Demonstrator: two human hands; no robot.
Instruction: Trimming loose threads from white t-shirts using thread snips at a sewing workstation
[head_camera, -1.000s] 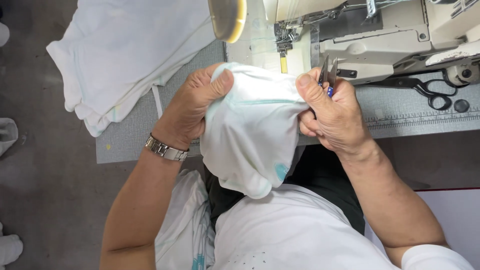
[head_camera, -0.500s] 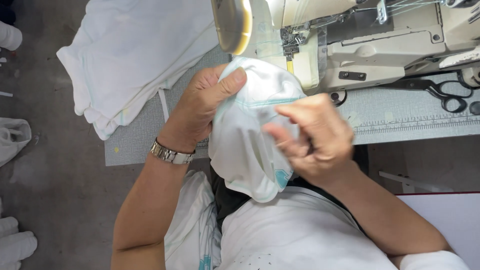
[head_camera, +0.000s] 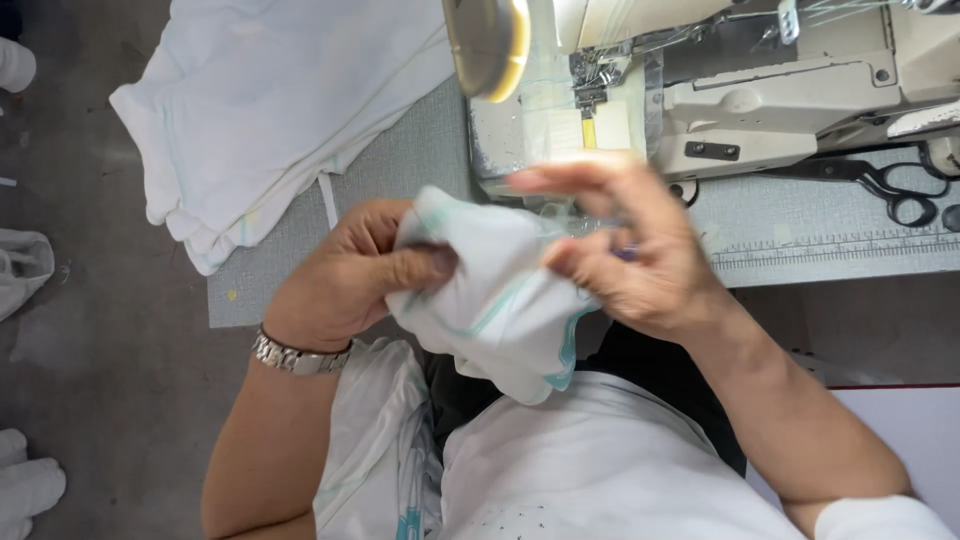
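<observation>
A small white cloth piece with teal stitched edges (head_camera: 495, 300) is bunched up above my lap, just in front of the grey table edge. My left hand (head_camera: 355, 270), with a metal watch at the wrist, grips its left side with thumb on top. My right hand (head_camera: 625, 255) pinches the cloth's right edge and looks blurred from motion; a small blue-purple thing shows between its fingers. The sewing machine (head_camera: 700, 90) stands right behind both hands.
A stack of white garments (head_camera: 280, 110) lies on the table's left end. Black scissors (head_camera: 885, 185) rest on the grey table (head_camera: 400, 170) at the right, near a printed ruler strip. More white cloth lies over my lap (head_camera: 380, 470) and on the floor at left.
The cloth and both hands have come down from the machine toward my lap. My right hand shifted from the cloth's top right corner to its right edge, fingers now spread and moving.
</observation>
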